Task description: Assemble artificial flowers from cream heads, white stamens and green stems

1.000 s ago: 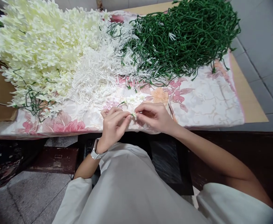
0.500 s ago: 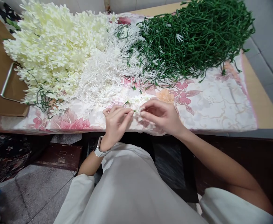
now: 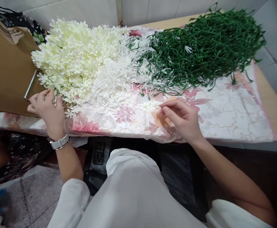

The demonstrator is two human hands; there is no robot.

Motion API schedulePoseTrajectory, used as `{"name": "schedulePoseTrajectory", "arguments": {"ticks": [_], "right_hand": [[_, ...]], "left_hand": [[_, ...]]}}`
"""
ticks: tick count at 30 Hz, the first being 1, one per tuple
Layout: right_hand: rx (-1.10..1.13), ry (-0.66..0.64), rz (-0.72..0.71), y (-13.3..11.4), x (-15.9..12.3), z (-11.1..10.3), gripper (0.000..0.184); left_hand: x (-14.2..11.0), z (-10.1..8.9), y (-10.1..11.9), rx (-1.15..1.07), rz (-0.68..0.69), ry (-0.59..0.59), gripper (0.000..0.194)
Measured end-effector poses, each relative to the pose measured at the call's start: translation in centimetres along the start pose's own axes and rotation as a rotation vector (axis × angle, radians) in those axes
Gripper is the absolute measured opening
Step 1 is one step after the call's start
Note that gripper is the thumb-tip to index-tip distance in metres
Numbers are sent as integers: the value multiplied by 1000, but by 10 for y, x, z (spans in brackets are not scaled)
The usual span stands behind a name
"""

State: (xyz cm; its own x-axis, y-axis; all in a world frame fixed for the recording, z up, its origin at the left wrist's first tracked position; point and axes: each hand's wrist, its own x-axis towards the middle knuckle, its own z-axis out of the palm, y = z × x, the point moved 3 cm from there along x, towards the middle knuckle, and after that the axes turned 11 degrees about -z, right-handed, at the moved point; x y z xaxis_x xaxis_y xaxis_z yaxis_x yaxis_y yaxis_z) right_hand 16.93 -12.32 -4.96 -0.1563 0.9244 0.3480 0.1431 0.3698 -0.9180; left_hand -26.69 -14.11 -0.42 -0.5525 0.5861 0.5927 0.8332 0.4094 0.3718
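At the left, my left hand (image 3: pixel 48 109) is open over a small bunch of green stems and white blossoms, fingers curled and apart, beside a metal wire handle (image 3: pixel 31 85). My right hand (image 3: pixel 183 118) is over the cloth, its thumb and index fingertip pinched close together. Whatever lies between these fingertips is too small to make out. Just left of them are a few loose white flowers (image 3: pixel 149 105). Behind the hands spread a heap of pale yellow-white artificial blossoms (image 3: pixel 74 53), a pile of thin white stamens (image 3: pixel 114 79) and a mass of green plastic stems (image 3: pixel 207 47).
A floral cloth (image 3: pixel 228 117) covers most of the wooden table (image 3: pixel 274 110). The brown cardboard box (image 3: pixel 8 72) stands at the left end. Tiled wall (image 3: pixel 148 12) runs along the back. A person's dark floral garment (image 3: pixel 22 148) shows at lower left.
My hands have moved apart. The left one went left, from the front middle to the box side, and no longer holds a green stem with a flower. The right one shifted slightly right.
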Motion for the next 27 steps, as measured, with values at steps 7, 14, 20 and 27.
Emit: {"name": "schedulePoseTrajectory", "arguments": {"ticks": [7,14,20,27], "right_hand": [[-432,-41,-243,0,43,-27,7],[-859,-212,-463,12,99,-11,9],[-886,-320,-460,13,126,2,16],[-717,-152,-318,0,147,-23,14]], "left_hand": [[-67,-9,53,-227,224,46,43],[-135,9,115,-398,420,-215,37],[-134,9,105,-414,393,-254,35],[-137,12,105,-425,391,-285,34]]}}
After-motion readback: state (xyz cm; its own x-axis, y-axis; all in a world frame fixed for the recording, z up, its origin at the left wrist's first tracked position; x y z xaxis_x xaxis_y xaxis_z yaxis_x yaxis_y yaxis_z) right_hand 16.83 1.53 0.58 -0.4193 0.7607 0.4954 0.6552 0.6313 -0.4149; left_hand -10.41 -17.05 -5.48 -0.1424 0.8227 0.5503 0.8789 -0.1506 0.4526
